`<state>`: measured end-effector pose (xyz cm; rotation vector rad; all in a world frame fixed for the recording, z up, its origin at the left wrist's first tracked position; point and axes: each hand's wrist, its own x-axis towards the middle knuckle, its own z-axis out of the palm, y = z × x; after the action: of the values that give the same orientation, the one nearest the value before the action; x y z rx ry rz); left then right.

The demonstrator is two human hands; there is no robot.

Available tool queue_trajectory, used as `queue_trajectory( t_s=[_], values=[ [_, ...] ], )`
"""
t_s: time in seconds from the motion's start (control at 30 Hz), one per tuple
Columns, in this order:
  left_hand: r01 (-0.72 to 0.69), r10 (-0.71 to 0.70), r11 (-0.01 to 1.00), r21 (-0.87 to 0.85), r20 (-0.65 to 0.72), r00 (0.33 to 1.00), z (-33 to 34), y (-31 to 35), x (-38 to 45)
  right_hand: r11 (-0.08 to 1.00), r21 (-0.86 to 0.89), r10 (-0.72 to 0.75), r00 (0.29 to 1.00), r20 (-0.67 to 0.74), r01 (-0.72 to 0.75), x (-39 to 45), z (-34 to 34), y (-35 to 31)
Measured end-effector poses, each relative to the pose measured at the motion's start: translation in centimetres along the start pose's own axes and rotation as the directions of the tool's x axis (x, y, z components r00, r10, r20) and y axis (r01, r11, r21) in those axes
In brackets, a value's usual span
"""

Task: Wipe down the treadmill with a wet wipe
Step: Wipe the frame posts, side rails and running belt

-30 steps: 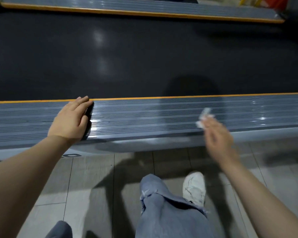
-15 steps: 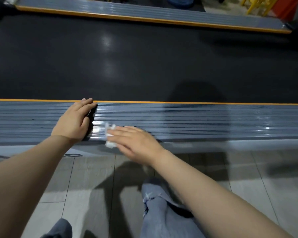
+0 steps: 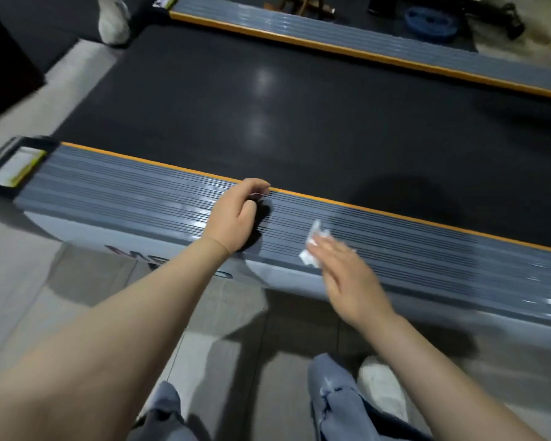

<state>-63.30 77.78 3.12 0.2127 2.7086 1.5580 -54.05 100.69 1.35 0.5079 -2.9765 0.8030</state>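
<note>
The treadmill has a black belt (image 3: 268, 106) between two grey ribbed side rails edged in orange. On the near rail (image 3: 124, 198) my left hand (image 3: 236, 214) rests with its fingers bent, fingertips at the orange edge, holding nothing that I can see. To its right, my right hand (image 3: 344, 268) lies flat with straight fingers and presses a crumpled white wet wipe (image 3: 314, 246) onto the rail's ribs. The wipe pokes out past the fingertips. A wet sheen shows on the rail between the two hands.
The rail's black end cap with a yellow-green label (image 3: 13, 165) is at the left. The far rail (image 3: 363, 43) runs along the top. A white shoe (image 3: 113, 19) stands beyond the belt. My knees and white shoe (image 3: 382, 389) are over the tiled floor.
My right hand slid the wipe left to beside the left hand, then back a little to the right. The left hand's fingers have bent. The view has swung to show the rail's left end.
</note>
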Motion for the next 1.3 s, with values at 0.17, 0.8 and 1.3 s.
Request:
queue_trajectory(
  t_s=[0.17,0.8,1.3],
  values=[
    [0.072,-0.09,0.99,-0.121,-0.153,0.984,-3.9,-2.1,-1.2,0.952,0.043,-0.306,0.935,0.177,0.303,10.0,5.6,-9.0],
    [-0.004,0.175,0.733,0.68,-0.182,0.968,-23.8,-15.8,-3.7,0.841,0.54,-0.076,0.988,0.134,-0.008,26.2,14.7,-23.4],
    [-0.044,0.079,0.918,0.395,-0.072,0.994,-32.6,-20.9,0.4,0.976,-0.054,-0.19,0.951,0.245,0.209,36.4,21.6,-30.2]
  ],
)
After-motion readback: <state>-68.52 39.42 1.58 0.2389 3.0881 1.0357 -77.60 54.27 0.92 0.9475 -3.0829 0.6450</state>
